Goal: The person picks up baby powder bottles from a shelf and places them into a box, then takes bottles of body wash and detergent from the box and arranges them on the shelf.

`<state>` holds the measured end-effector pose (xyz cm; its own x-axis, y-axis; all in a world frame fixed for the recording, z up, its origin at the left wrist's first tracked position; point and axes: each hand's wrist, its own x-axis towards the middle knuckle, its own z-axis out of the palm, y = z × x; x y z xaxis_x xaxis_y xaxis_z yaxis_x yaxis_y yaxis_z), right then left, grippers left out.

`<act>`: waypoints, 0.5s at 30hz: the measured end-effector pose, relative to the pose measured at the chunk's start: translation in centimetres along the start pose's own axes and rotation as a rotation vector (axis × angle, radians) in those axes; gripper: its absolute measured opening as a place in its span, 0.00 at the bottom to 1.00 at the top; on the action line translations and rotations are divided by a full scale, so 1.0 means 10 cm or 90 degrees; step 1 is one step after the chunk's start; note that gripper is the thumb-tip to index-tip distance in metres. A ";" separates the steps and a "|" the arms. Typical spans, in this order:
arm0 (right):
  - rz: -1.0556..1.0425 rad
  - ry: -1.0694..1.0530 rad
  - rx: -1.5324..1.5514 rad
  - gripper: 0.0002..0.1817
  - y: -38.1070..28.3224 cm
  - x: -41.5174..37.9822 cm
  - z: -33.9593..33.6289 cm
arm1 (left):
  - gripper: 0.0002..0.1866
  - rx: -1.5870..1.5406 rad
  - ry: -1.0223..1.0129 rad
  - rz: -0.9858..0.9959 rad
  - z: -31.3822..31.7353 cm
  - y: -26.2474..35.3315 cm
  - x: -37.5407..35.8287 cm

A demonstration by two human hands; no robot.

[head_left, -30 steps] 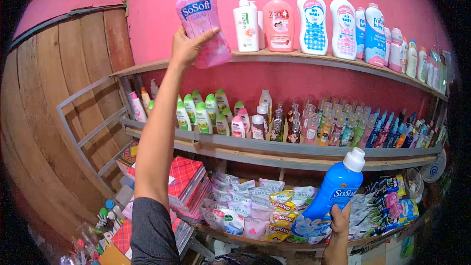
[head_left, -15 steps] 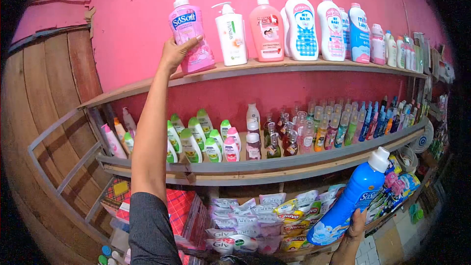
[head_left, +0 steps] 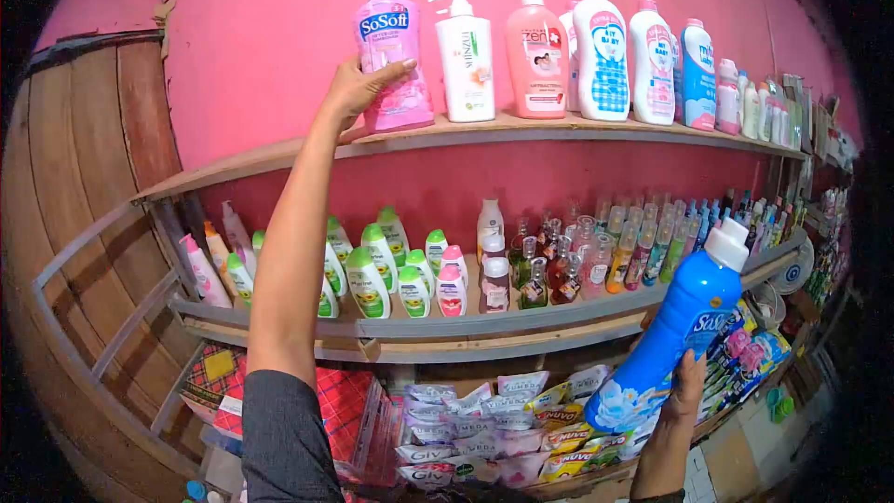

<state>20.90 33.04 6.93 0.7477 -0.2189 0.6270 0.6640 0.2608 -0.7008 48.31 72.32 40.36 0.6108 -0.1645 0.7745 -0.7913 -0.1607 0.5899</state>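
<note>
My left hand (head_left: 358, 93) is wrapped round a pink SoSoft detergent bottle (head_left: 396, 102) with a white cap, standing on the top shelf (head_left: 270, 155) at its left part. A white pump bottle (head_left: 465, 65) is just to its right, followed by a pink Zen pump bottle (head_left: 537, 56). At the lower right, my right hand (head_left: 687, 384) grips a blue SoSoft detergent bottle (head_left: 675, 317) with a white cap. That bottle leans to the right in front of the shelves, and some of my fingers are hidden behind it.
White baby powder bottles (head_left: 602, 56) continue along the top shelf. Green-capped shampoo bottles (head_left: 368, 284) and several perfume bottles (head_left: 619, 256) fill the middle shelf (head_left: 484, 346). Soap packs (head_left: 480, 428) lie below, beside a red checkered box (head_left: 346, 410). A metal frame (head_left: 70, 340) stands at left.
The pink bottle, upright now, stands closer to the white pump bottle, with my left hand still on it. My right hand has raised the blue bottle. The view has shifted slightly.
</note>
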 end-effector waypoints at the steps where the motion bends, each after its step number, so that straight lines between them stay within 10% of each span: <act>1: -0.005 0.014 -0.007 0.42 -0.01 0.11 0.05 | 0.31 0.025 0.008 0.000 0.00 0.03 -0.03; 6: -0.048 0.042 -0.054 0.40 -0.06 0.49 0.36 | 0.37 0.356 0.343 0.134 -0.10 0.06 -0.02; 15: -0.096 -0.136 -0.018 0.23 -0.48 1.25 1.81 | 0.30 0.032 -0.250 0.097 0.57 0.90 -1.99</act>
<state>26.91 46.09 24.33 0.6233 -0.0491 0.7804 0.7700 0.2126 -0.6016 29.17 68.61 28.94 0.4593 -0.5472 0.6998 -0.8767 -0.1524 0.4562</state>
